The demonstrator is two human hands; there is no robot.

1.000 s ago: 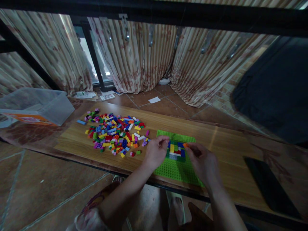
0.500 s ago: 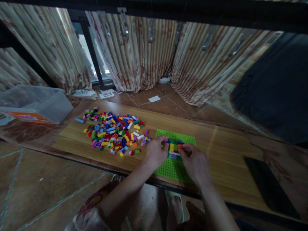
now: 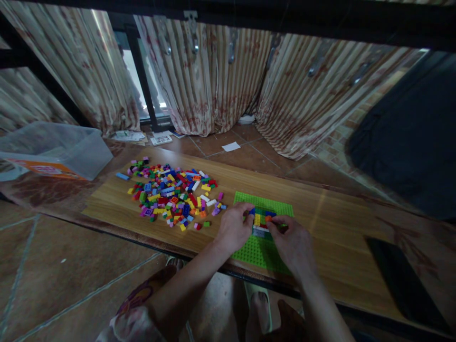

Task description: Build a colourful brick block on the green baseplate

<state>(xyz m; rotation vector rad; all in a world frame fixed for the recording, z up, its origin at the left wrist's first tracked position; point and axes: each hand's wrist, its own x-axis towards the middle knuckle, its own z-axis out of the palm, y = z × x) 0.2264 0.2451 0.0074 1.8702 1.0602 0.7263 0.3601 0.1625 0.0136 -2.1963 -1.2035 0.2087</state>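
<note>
A small build of toy bricks (image 3: 260,228) stands on a green baseplate (image 3: 258,256), showing yellow, blue, white, red and grey parts. Curled round the left side of this build, my left hand (image 3: 235,228) has its fingertips against the blue bricks there. My right hand (image 3: 294,241) comes in from the right, thumb and fingers pinched at an orange brick (image 3: 268,218) on the build's right edge. Behind it lies a dark blue brick (image 3: 270,213). My fingers hide both ends of the build.
Left of the baseplate spreads a pile of loose coloured bricks (image 3: 171,194) on the wooden board (image 3: 327,237). A clear plastic bin (image 3: 78,152) stands at the far left. On the right lies a dark flat object (image 3: 402,280). Striped curtains (image 3: 213,80) hang behind.
The whole scene has shifted slightly to the right in view. Both hands stay at the build; the right fingertips sit slightly lower against the orange brick.
</note>
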